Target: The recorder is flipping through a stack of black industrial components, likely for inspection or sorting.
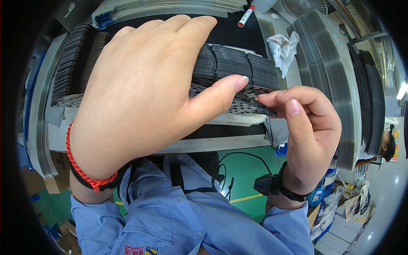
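Note:
My left hand [146, 85] is large in the view, reaching across a long row of thin black pieces [231, 63] packed side by side. Its fingers lie stretched over the far side and the thumb extends along the near side; what its palm touches is hidden. At the row's right end, my right hand [312, 121] has curled fingers, with index finger and thumb closing at the tip of a thin black strip [259, 106]. Dark wavy lines cross the top of the row. Pale sheets [242, 119] lie under its near edge.
Another black stack [74, 63] stands at the left. A red-capped white marker [246, 17] and a crumpled white cloth [282, 51] lie beyond the row. Tall stacks of clear sheets [327, 80] rise on the right, near a fan [304, 7]. A grey cloth [277, 131] hangs at the table edge.

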`<state>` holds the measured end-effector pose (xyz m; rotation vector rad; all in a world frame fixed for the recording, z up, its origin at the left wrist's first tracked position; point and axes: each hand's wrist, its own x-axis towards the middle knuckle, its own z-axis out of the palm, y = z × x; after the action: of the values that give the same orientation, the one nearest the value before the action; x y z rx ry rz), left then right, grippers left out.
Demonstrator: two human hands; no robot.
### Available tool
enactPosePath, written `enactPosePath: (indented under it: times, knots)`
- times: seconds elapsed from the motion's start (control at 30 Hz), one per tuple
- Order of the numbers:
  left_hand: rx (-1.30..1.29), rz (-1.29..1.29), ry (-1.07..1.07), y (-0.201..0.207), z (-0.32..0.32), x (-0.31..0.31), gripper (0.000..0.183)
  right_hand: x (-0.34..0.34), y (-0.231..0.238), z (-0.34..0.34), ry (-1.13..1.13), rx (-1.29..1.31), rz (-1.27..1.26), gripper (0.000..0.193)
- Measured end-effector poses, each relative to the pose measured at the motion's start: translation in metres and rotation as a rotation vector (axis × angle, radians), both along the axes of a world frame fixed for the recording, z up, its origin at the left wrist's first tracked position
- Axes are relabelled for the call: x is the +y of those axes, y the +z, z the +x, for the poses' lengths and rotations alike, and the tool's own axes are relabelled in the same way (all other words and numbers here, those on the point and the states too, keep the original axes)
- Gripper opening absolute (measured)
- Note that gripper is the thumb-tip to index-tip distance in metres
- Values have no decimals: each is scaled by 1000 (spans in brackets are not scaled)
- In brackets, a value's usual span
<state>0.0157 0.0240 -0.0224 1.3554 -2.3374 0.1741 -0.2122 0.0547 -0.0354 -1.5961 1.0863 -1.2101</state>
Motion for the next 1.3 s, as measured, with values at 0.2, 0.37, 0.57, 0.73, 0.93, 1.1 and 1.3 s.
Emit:
enactPosePath:
  times: [0.2,0.37,0.57,0.73,0.93,1.1,1.3]
  knots:
    - [-3,10,-10,2,0,-1,62,1,7,0,-1,83,-21,12]
    - [1,-9,-15,0,1,-2,62,-2,6,-8,93,248,-201,16]
    - [2,1,-7,-1,1,-1,62,-4,2,-1,27,389,-349,24]
    - [9,-29,-14,-3,0,-2,62,-4,2,4,-71,561,-590,27]
    - [11,-4,-17,-2,1,-2,63,2,-1,3,-93,603,-641,31]
    - [2,-14,0,-1,-2,-2,64,4,1,2,-100,636,-638,30]
    - [0,-22,11,-1,-1,-1,64,6,6,3,-74,668,-601,29]
